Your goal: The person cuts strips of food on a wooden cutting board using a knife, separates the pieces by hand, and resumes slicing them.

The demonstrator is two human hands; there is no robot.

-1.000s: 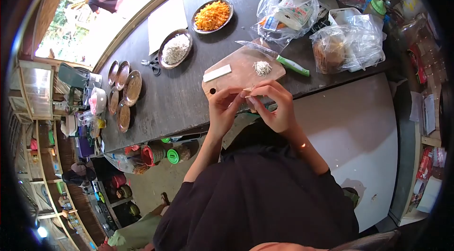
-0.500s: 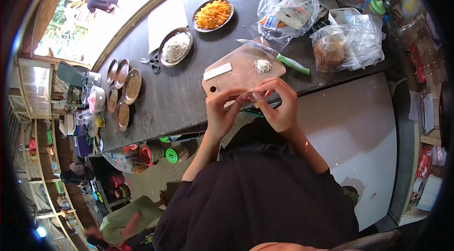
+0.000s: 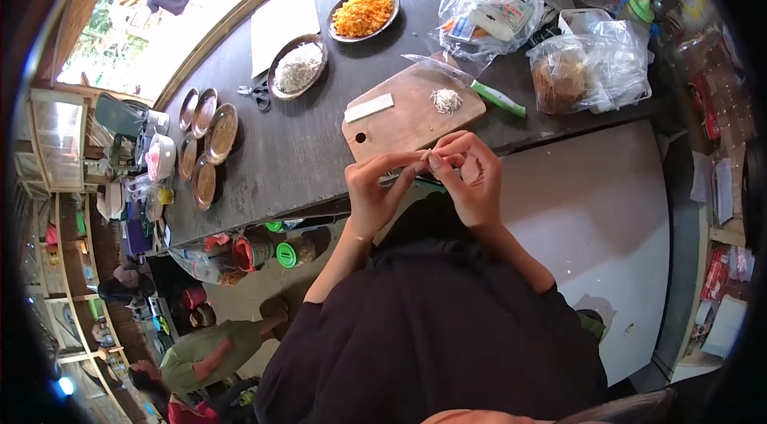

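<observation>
My left hand (image 3: 374,188) and my right hand (image 3: 470,176) meet fingertip to fingertip in front of the table edge. Both are closed in a pinch on a small pale piece (image 3: 427,156), too small to name. Just beyond them lies a wooden cutting board (image 3: 399,132) with a hole in its near left corner. On the board rest a white rectangular block (image 3: 369,108) and a small heap of thin white shreds (image 3: 446,101). A knife with a green and white handle (image 3: 499,98) lies across the board's right side, blade pointing away to the left.
Farther back stand a bowl of white shreds (image 3: 299,68) and a plate of diced orange pieces (image 3: 364,14). Scissors (image 3: 257,95) lie beside the bowl. Several brown plates (image 3: 221,134) are at left, plastic bags (image 3: 489,12) at right. Another person (image 3: 208,356) is at lower left.
My hands stay pinched together, with the right fingers slightly more curled. The person at lower left has shifted and shows more fully. The view has tilted slightly.
</observation>
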